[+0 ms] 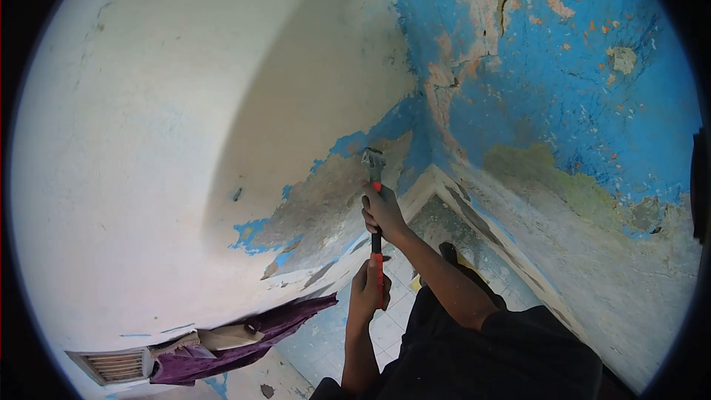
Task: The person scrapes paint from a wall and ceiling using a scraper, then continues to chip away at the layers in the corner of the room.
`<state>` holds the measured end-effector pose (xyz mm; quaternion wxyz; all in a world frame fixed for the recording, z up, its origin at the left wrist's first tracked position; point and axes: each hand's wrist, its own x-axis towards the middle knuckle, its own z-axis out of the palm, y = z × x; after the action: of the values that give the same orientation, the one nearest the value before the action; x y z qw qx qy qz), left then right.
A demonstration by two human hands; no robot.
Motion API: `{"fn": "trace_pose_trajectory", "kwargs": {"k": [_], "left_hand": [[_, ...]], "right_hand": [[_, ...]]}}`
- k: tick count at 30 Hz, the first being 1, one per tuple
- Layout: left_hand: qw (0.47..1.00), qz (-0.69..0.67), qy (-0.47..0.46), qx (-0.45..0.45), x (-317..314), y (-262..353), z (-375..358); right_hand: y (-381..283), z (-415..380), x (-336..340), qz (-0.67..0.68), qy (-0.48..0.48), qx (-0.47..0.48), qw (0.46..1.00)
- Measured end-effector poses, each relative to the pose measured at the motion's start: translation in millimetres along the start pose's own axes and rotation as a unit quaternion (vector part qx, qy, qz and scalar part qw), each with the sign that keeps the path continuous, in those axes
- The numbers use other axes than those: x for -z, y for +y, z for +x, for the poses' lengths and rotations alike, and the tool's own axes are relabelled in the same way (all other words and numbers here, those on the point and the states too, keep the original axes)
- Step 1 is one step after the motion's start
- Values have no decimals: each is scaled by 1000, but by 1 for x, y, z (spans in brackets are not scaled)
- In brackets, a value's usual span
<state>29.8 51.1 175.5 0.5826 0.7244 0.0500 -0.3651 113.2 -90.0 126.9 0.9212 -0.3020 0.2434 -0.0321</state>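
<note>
Both my hands are wrapped around a long scraper (376,244) with a red and black handle. My right hand (383,210) grips it high up, just below the grey metal head. Lower down, my left hand (366,290) is closed around the red end of the handle. The scraper's head overlaps the left wall (318,196) near the corner, at a bare grey patch edged with blue paint. White paint covers this wall above the patch.
On the right, a blue wall (592,133) has flaking paint and a deep crack (505,0). Purple cloth (222,359) hangs at lower left beside a slatted vent (111,365). Below me lies a tiled floor (396,318).
</note>
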Motion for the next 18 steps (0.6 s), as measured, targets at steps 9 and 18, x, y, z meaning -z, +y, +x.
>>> {"fn": "trace_pose_trajectory", "kwargs": {"k": [9,18], "left_hand": [[999,-8,1,-51,-13,8,-3],[998,22,43,-46,-30,12,7]], "right_hand": [[-13,3,2,3,28,-16,999],[-26,14,14,4,31,-32,999]]}}
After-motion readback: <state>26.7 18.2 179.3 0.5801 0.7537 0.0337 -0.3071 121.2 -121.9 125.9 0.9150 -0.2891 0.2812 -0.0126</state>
